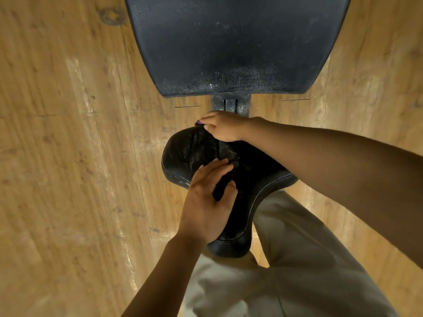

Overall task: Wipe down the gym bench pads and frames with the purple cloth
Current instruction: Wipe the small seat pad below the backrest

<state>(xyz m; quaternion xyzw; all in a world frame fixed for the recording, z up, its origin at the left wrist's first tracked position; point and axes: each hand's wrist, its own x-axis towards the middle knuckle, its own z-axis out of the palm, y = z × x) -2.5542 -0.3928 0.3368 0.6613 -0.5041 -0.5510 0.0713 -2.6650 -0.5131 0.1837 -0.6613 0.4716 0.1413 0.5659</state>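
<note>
The black seat pad point(187, 154) of the gym bench lies just below me, dusty on its upper left. My left hand point(206, 202) rests flat on its middle, fingers spread, thumb hooked over a dark fold. My right hand point(220, 126) is closed at the pad's far edge, with a small corner of the purple cloth point(198, 123) poking out past its fingertips. The rest of the cloth is hidden under that hand. Beyond it, the dark metal frame bracket point(231, 105) joins the seat to the large black back pad point(229, 46), which shows white dust near its lower edge.
A wooden plank floor point(68, 156) surrounds the bench on both sides. My legs in light khaki trousers point(286, 259) stand at the lower right, close against the seat's near end. A dark knot mark point(112, 17) shows in the floor at the upper left.
</note>
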